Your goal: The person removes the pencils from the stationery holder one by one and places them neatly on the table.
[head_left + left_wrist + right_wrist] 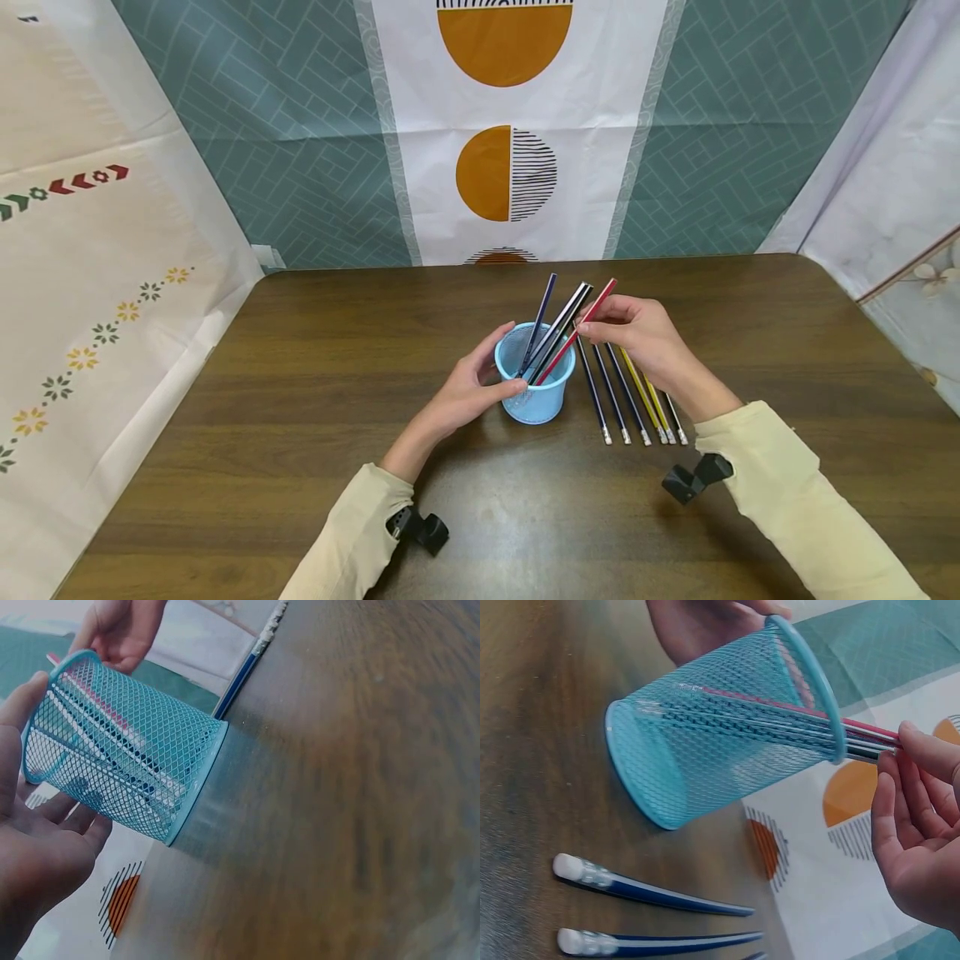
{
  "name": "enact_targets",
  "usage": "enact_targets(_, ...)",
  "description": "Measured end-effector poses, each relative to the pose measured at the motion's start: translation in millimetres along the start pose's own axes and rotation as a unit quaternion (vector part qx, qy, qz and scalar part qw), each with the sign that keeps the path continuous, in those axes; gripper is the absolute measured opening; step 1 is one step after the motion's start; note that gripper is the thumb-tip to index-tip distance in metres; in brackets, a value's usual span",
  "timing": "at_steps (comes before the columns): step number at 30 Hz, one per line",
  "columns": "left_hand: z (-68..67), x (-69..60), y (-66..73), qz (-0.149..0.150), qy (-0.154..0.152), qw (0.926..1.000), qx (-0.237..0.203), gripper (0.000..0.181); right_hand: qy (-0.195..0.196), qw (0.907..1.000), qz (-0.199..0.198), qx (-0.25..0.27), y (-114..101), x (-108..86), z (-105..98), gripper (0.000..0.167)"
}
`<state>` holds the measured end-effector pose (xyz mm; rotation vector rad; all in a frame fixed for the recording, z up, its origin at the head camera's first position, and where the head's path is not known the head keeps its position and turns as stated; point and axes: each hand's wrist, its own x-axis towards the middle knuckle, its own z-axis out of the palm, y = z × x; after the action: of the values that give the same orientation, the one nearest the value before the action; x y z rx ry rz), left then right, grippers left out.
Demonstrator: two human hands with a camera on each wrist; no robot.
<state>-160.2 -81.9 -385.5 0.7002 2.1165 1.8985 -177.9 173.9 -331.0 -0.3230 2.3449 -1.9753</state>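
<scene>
The sleeved left arm reaches forward and inward from the bottom of the head view, and its left hand makes a wide curve, the thumb on the near side and the fingers bent round on the far side. The sleeved right arm comes from the lower right, and its right hand, slightly farther forward, closes in a pinch between thumb and fingertips.

Hands holding blue cup, red pencil
</scene>
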Motion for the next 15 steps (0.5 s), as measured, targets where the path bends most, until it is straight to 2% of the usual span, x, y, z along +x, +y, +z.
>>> enact_targets(9,-1.4,0.0,-3.1,0.017,-0.002,0.9999,0.000,0.076,-0.001,0.9995,-0.027,0.014,-12.0,-1.2,-5.8,0.022)
enact_targets(15,-1.5,0.2,-3.2,0.016,-0.005,0.9999,-0.001,0.076,-0.007,0.9975,-0.058,0.039,-16.8,-1.7,-6.9,0.024)
